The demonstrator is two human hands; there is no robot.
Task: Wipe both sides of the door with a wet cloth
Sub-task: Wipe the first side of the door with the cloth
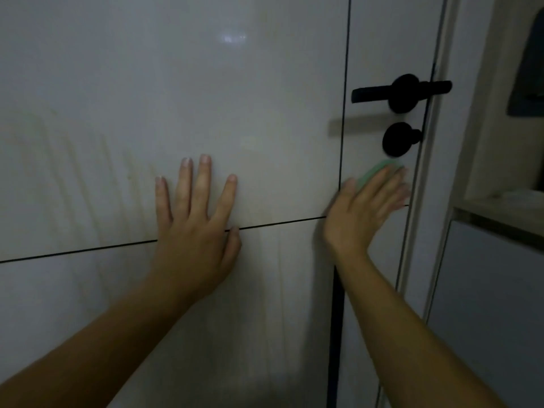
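Note:
A glossy white door [206, 92] with thin black inlay lines fills most of the view, and wet streaks show on its left part. My left hand [194, 228] lies flat on the door with fingers spread, across the horizontal black line. My right hand [365, 207] presses a green cloth [374, 172] flat against the door with straight fingers, just below the round black lock knob [397, 139]. The right hand is blurred. Most of the cloth is hidden under its fingers. A black lever handle [394, 91] sits above the knob.
The white door frame [424, 201] runs down at the right of the door edge. Beyond it stands a pale cabinet [494, 290] with a ledge, and a dark object [530, 83] hangs on the wall at the upper right.

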